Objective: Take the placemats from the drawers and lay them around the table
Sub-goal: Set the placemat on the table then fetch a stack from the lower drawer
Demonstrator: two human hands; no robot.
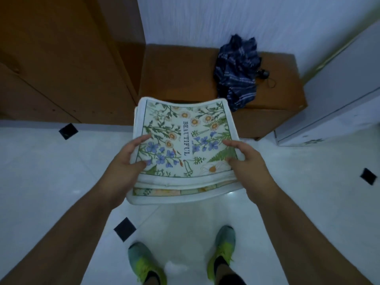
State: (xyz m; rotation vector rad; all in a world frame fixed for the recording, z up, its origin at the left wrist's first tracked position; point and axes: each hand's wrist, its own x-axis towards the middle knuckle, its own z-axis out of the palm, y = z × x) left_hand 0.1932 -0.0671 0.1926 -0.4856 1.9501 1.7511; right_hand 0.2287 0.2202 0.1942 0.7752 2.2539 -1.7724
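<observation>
Head view, nearest you: your 2 teal-and-yellow sneakers [223, 251] stand on the glossy white tiled floor [41, 171] with its small black diamond insets. Above them, you hold a stack of white floral-printed fabric placemats [185, 140], the top one reading "BEAUTIFUL". Your left hand [127, 159] grips the stack's left edge, thumb on top; your right hand [244, 159] grips the right edge likewise. Beyond the stack sits a low brown wooden cabinet [176, 75], with a folded navy patterned umbrella [236, 73] lying on its top.
</observation>
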